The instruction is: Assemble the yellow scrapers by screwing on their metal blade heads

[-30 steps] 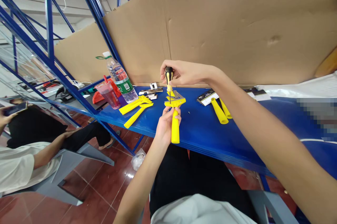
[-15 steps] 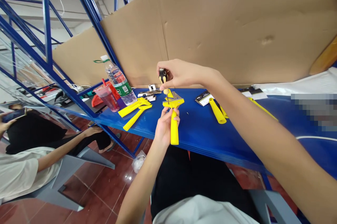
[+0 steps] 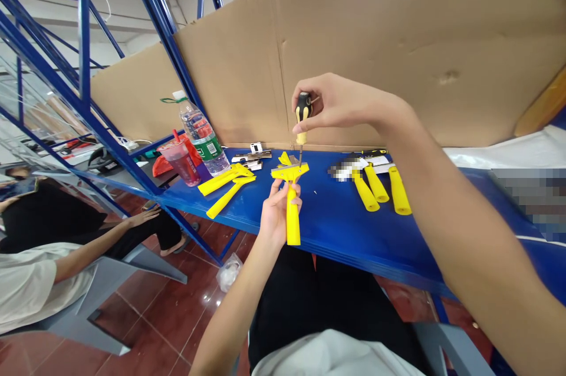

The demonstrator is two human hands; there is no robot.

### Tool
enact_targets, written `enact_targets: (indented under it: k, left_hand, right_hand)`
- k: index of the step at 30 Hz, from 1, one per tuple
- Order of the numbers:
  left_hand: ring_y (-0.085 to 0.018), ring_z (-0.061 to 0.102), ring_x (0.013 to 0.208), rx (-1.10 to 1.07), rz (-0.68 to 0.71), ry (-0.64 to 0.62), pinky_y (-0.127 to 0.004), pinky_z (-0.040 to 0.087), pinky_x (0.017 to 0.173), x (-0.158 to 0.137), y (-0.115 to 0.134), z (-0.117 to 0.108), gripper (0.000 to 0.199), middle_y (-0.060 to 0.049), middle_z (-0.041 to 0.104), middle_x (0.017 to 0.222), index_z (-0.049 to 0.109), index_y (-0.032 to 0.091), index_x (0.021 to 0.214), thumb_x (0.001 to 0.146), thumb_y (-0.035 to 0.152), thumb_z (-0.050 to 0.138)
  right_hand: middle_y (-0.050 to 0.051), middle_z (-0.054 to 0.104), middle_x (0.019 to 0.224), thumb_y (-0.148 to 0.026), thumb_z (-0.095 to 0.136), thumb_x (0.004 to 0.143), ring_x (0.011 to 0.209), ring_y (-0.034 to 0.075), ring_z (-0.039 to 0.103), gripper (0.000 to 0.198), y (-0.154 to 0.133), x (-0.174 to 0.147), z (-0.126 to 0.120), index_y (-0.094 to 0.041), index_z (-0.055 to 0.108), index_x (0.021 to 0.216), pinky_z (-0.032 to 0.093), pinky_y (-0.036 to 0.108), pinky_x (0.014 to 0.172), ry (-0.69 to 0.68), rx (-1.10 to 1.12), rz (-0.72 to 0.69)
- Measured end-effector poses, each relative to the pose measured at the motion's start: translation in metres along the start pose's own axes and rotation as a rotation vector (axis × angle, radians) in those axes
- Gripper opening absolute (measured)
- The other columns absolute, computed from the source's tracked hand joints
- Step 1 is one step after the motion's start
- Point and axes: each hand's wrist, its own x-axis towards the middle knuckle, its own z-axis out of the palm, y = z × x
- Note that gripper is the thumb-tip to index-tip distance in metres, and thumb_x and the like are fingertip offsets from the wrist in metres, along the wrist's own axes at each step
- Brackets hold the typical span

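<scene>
In the head view, the blue worktop (image 3: pixel 345 228) has its front edge just before the person's lap, and a cardboard panel (image 3: pixel 354 28) rises along its back edge, bounding movement on the far side. At the left end a blue post (image 3: pixel 170 52) slants up near a water bottle (image 3: pixel 206 143) and a pink cup (image 3: pixel 183 164), which stand close together; two yellow handles (image 3: pixel 225 202) lie just in front of them, near some metal pieces (image 3: pixel 252 157). To the right, three yellow grips (image 3: pixel 400 192) lie side by side, their far ends near partly blurred packaging. Between these two groups a stretch of blue surface gives the working hands side room, with one tiny light piece (image 3: pixel 315 191) on it. In the middle, the yellow scraper (image 3: pixel 293 223) is held with its head toward the panel and its lower end over the worktop's front edge; whether it rests on the surface cannot be told. The left hand (image 3: pixel 275 214) is closed around the scraper's handle just below the head. The right hand (image 3: pixel 338 102), raised above the worktop, grasps the black-and-yellow screwdriver (image 3: pixel 303 108) with bent fingers, its shaft pointing down to the right part of the head; whether the tip is seated is too small to tell.
</scene>
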Motion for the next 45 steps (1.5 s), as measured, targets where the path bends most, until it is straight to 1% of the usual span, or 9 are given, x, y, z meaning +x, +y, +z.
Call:
enact_targets:
  k: [5,15,20,25,28,32,38,41,45]
  left_hand:
    - [-0.01,0.071,0.086,-0.031,-0.009,0.003,-0.015,0.048,0.06,0.0,0.001,0.001,0.036,-0.011,0.069,0.135,0.064,0.026,0.127,0.1,0.002,0.061]
    - [-0.01,0.071,0.087,-0.044,-0.005,-0.003,-0.016,0.048,0.062,0.001,0.001,-0.003,0.032,-0.01,0.069,0.131,0.063,0.024,0.123,0.101,0.003,0.063]
    - [-0.01,0.071,0.086,-0.063,-0.016,-0.005,-0.016,0.048,0.062,0.001,0.001,-0.002,0.035,-0.012,0.068,0.137,0.063,0.024,0.128,0.102,0.002,0.061]
    - [-0.01,0.071,0.086,-0.068,-0.015,0.021,-0.015,0.049,0.061,0.003,0.001,-0.002,0.03,-0.012,0.069,0.135,0.063,0.024,0.124,0.103,0.002,0.06]
    - [-0.01,0.072,0.087,-0.062,0.002,0.031,-0.015,0.05,0.062,0.004,-0.001,-0.003,0.029,-0.011,0.069,0.132,0.062,0.024,0.121,0.102,0.001,0.059]
    - [-0.011,0.073,0.088,-0.051,0.028,0.019,-0.016,0.052,0.063,0.006,-0.002,-0.007,0.03,-0.012,0.07,0.13,0.061,0.023,0.12,0.101,0.001,0.063]
    - [-0.012,0.073,0.09,-0.049,0.012,0.034,-0.017,0.053,0.065,0.007,-0.001,-0.008,0.026,-0.015,0.069,0.135,0.062,0.021,0.121,0.102,0.003,0.063]
    - [-0.012,0.073,0.09,-0.044,0.005,0.048,-0.017,0.054,0.066,0.007,0.0,-0.006,0.024,-0.017,0.068,0.138,0.061,0.021,0.12,0.104,0.004,0.059]
    - [-0.011,0.073,0.088,-0.041,-0.006,0.038,-0.016,0.054,0.064,0.005,0.0,-0.004,0.024,-0.017,0.069,0.133,0.06,0.021,0.122,0.105,0.004,0.057]
  right_hand:
    - [0.005,0.075,0.093,-0.051,0.096,0.077,0.089,0.027,0.066,0.042,0.0,0.003,0.002,-0.025,0.071,0.098,0.046,0.04,0.072,-0.041,-0.035,-0.01]
    - [0.005,0.074,0.093,-0.052,0.096,0.078,0.087,0.025,0.064,0.043,0.003,0.006,0.005,-0.025,0.069,0.098,0.044,0.038,0.07,-0.034,-0.041,-0.01]
    - [0.005,0.073,0.093,-0.058,0.095,0.077,0.086,0.024,0.064,0.048,0.002,0.007,0.006,-0.024,0.068,0.097,0.042,0.037,0.07,-0.044,-0.1,-0.008]
    - [0.006,0.071,0.092,-0.059,0.096,0.075,0.087,0.025,0.061,0.052,-0.002,0.008,0.009,-0.024,0.064,0.097,0.038,0.036,0.069,-0.029,-0.196,0.01]
    - [0.005,0.069,0.093,-0.056,0.095,0.076,0.088,0.025,0.06,0.051,-0.006,0.009,0.014,-0.024,0.063,0.101,0.037,0.036,0.069,-0.031,-0.253,0.013]
    - [0.005,0.07,0.1,-0.049,0.088,0.084,0.09,0.024,0.059,0.042,-0.012,0.009,0.019,-0.025,0.062,0.108,0.037,0.035,0.071,-0.067,-0.271,-0.021]
    - [0.007,0.071,0.104,-0.039,0.084,0.085,0.087,0.025,0.06,0.042,-0.015,0.004,0.019,-0.025,0.063,0.119,0.038,0.037,0.071,-0.159,-0.263,0.051]
    - [0.007,0.072,0.103,-0.041,0.084,0.086,0.087,0.024,0.061,0.036,-0.015,0.004,0.015,-0.023,0.066,0.113,0.039,0.038,0.071,-0.195,-0.235,0.067]
    - [0.006,0.071,0.097,-0.05,0.083,0.088,0.086,0.023,0.061,0.034,-0.014,0.007,0.014,-0.023,0.069,0.102,0.037,0.037,0.07,-0.179,-0.26,0.067]
